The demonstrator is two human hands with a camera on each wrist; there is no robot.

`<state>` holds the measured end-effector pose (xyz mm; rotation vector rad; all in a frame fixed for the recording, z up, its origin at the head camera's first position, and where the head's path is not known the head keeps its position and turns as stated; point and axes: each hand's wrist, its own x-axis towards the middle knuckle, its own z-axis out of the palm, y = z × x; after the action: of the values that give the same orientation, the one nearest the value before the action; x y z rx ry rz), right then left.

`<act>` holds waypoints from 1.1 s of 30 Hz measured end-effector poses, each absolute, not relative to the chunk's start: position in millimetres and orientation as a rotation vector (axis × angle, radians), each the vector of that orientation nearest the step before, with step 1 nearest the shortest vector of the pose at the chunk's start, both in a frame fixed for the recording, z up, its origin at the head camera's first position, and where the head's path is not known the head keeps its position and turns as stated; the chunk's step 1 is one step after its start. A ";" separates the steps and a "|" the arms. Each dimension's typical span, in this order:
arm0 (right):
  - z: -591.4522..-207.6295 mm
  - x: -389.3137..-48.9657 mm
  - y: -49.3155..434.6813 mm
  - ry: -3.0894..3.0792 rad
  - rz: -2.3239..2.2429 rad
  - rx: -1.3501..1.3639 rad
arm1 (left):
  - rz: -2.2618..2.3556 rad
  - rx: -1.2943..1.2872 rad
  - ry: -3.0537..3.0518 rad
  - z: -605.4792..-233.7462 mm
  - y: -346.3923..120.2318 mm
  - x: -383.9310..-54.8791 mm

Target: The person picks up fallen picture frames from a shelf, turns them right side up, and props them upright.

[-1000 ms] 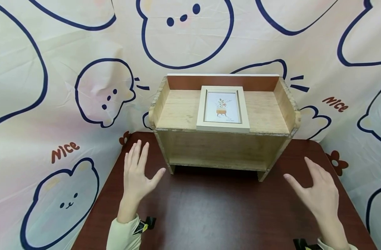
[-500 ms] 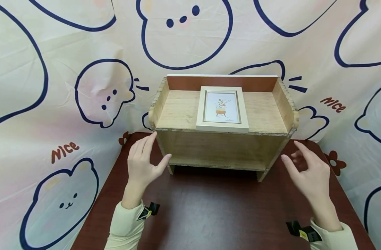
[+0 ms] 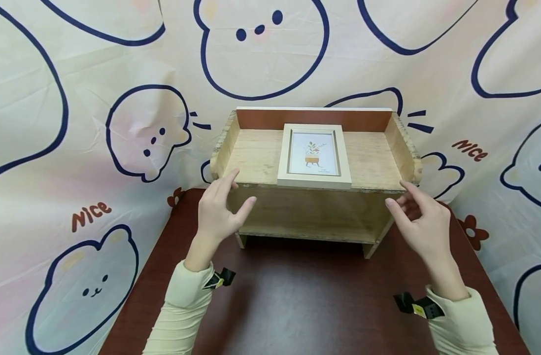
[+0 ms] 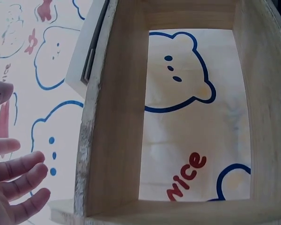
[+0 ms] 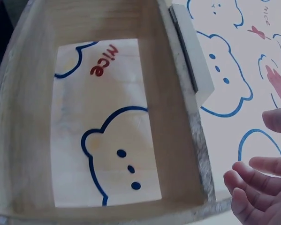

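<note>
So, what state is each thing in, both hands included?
Shelf: standing upright on the table
Picture frame: resting on the shelf, picture side up
Left hand: holding nothing, thumb apart from fingers
Right hand: holding nothing, fingers loosely curled
Cloth backdrop: hanging, creased in places

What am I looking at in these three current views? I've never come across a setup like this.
There is no robot here, just a person's bare left hand and right hand. The wide picture is taken from the person's head, looking forward and down. The other two come from the wrists, one each; both look through the opening of a small wooden shelf, with that wrist's hand at the picture's edge.

The shelf stands on a dark table, before a cloth printed with bears. A picture frame lies on its upper board. Neither hand holds anything; both are near the shelf's front corners, and I can't tell whether any fingertip touches it.
</note>
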<state>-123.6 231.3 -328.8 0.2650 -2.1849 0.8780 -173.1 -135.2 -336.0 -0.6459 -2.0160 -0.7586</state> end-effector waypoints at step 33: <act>-276.4 -194.0 200.2 -2.696 0.930 0.131 | -1.174 -0.458 -2.629 -293.7 -104.6 -235.4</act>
<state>-194.0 200.2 -276.4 0.1314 -2.6958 0.9302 -235.4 -104.6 -293.7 -0.4577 -2.6290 -1.1740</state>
